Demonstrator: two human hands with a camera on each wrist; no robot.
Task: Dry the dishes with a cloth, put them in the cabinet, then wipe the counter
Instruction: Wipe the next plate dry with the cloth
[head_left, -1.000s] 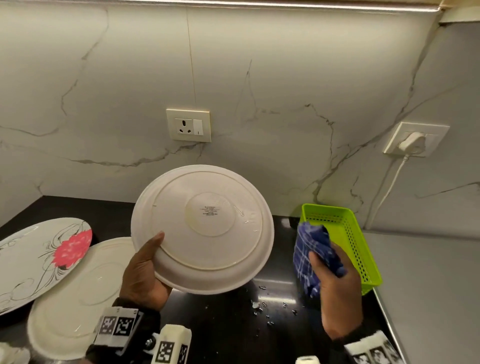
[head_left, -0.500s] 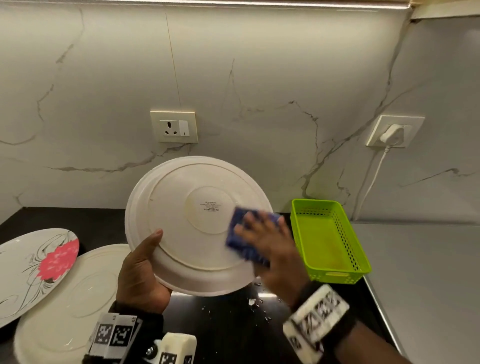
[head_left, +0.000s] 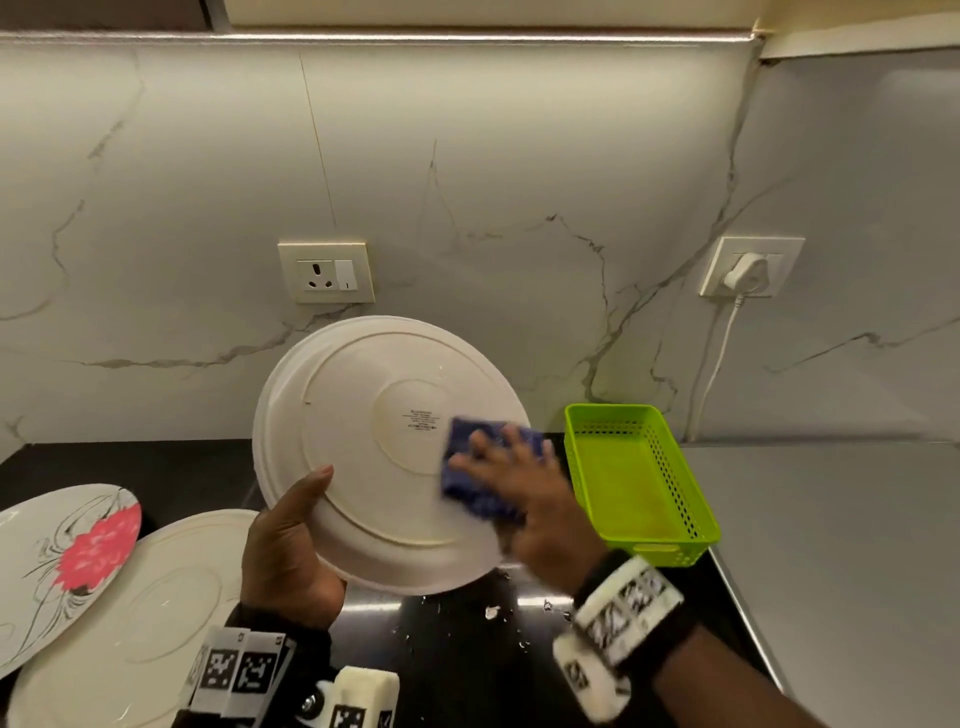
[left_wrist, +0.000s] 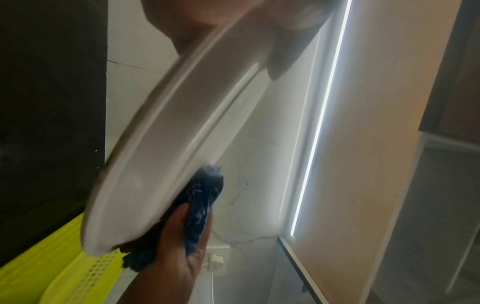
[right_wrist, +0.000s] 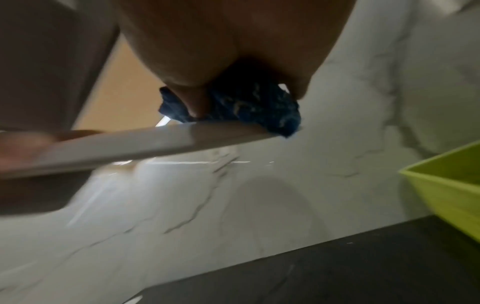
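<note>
The white plate is held tilted above the black counter, underside facing the person. The left hand grips its rim at abt 7 o'clock, thumb laid on the back, fingers behind & hidden from the head view. The right hand presses a blue cloth onto the plate at abt 4 o'clock, fingers spread fairly wide & flat on the cloth; the thumb's grip can't be told from the blur.

To do this step well, I'd judge: keep the cloth bunched under the palm, sweep round the foot ring where water probably sits, then run along the rim. Rotate the plate w/ the left hand rather than stretching the right. Hold firm, since a wet rim may slip. Keep it over the counter, clear of the green basket at 3 o'clock.

Two more plates lie at 8 o'clock: a plain one & a floral one overlapping it. Droplets sit on the counter below, so wiping is still ahead.
</note>
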